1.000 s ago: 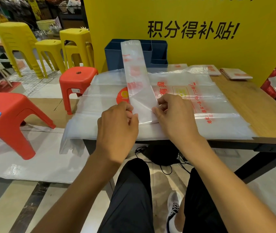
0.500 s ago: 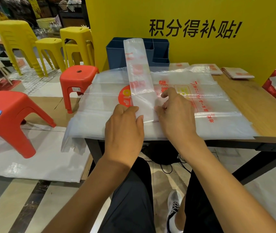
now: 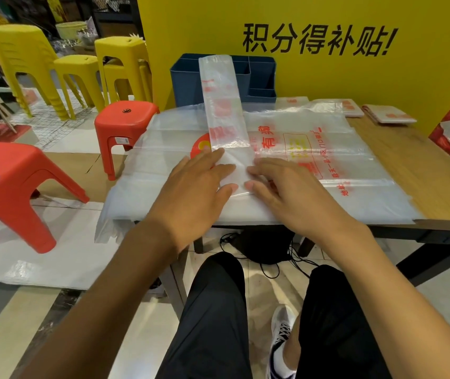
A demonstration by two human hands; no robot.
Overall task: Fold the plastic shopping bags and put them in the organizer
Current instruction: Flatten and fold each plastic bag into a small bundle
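A clear plastic bag folded into a long narrow strip (image 3: 222, 105) lies across a stack of flat printed bags (image 3: 328, 160) on the wooden table (image 3: 432, 170); its far end reaches over the blue organizer (image 3: 262, 75). The strip's near end has a fold laid over it. My left hand (image 3: 196, 187) and my right hand (image 3: 289, 192) lie flat on that fold with straight fingers, pressing it down from both sides. Folded bag packets (image 3: 388, 114) rest at the table's far right.
A yellow board with black lettering (image 3: 319, 39) stands behind the table. Red stools (image 3: 125, 124) and yellow stools (image 3: 122, 64) stand to the left on the floor. Cables and a black bag (image 3: 265, 244) sit under the table.
Both hands went from pinching and turning over the strip's near end to lying flat on it. The fold now sits farther up the strip.
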